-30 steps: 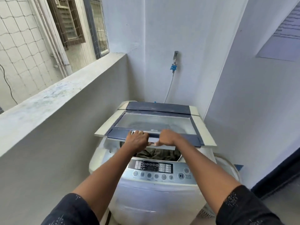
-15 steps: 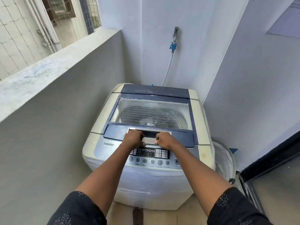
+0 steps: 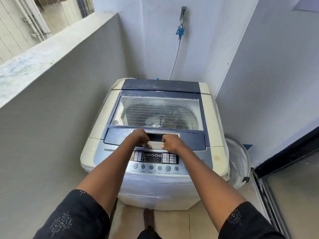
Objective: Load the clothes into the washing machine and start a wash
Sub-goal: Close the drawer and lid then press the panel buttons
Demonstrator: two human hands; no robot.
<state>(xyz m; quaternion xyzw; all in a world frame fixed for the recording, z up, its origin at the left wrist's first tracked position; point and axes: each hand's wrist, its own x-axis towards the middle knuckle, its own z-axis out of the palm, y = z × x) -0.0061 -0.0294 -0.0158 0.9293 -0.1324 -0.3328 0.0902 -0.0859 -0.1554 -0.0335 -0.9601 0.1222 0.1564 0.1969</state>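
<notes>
A top-loading washing machine [image 3: 155, 190] is seen from above, set in the corner of a walled balcony. Its lid [image 3: 189, 140] lies flat and closed. The clothes [image 3: 172, 120] are inside the drum and are glimpsed only as dark shapes through the lid's clear window.

The lid handle [image 3: 155, 144], a recessed silver bar at the lid's front edge, is held at both ends. The left hand [image 3: 139, 138] is curled over its left end and the right hand [image 3: 170, 143] over its right end, with the fingers bent round the bar.

The lid is judged to be a stiff, hinged panel of moderate weight. It is best taken at this handle, since the window could be brittle. The clothes are judged soft and limp. The buttons [image 3: 159, 168] on the control panel [image 3: 153, 156], just below the hands, should need only a light fingertip press.

Much is hard to make out. The window is ribbed and glared, so the fill of the drum cannot be told. The button labels are too small to be read, and the right end of the row is covered by the right forearm. The fingertips are hidden in the recess. A tap [image 3: 182, 12] and hose [image 3: 176, 54] are fixed to the wall behind, but whether the water is on cannot be told. A white basket [image 3: 238, 161] is partly hidden beside the machine.
</notes>
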